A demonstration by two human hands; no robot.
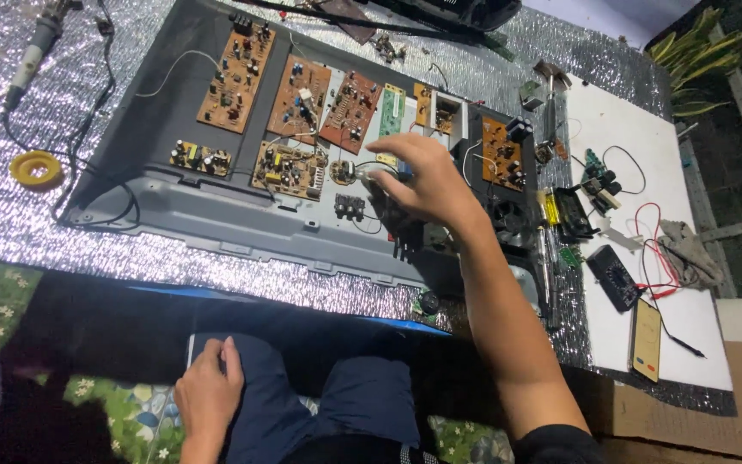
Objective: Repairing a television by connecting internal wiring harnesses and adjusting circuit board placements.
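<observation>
Right hand (422,180) pinching small part over grey panel (216,219)

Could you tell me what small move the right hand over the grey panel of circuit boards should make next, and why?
Probably lift the right hand slightly to clear the view. It covers the spot on the grey plastic back panel beside the brown circuit boards, hiding whatever its fingertips pinch. The left hand rests on the knee.

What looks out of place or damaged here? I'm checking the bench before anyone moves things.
Nothing looks burnt or spilled. The circuit boards lie loose at differing angles in the grey panel, with the right hand over them; the left hand rests on a knee. Red leads sprawl beside the multimeter.
</observation>
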